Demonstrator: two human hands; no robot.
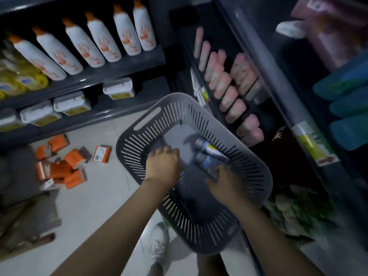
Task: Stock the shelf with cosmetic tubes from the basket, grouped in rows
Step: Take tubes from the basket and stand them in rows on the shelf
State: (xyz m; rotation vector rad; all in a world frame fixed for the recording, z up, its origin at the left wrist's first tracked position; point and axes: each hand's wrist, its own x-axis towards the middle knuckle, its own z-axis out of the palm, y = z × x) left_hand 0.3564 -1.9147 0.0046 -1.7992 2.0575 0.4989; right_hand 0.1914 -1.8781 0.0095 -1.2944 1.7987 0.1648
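A grey slotted basket (249, 168) sits in front of the right-hand shelf. Two cosmetic tubes with dark caps lie inside it: an upper tube (211, 149) and a lower tube (205, 163). Both of my hands are in the basket. My right hand (225, 183) grips the near end of the lower tube. My left hand (162, 166) reaches in from the left with its fingers curled on the basket floor; motion blur hides whether it holds anything. Pink tubes (229, 82) stand in rows on the dark shelf (264, 108) just beyond the basket.
White bottles with orange caps (95, 42) line the upper left shelf, with white tubs (71, 103) on the one below. Orange boxes (63, 164) lie scattered on the pale floor. Blue packs (346, 108) fill the far right shelf. A white shoe (159, 248) shows under the basket.
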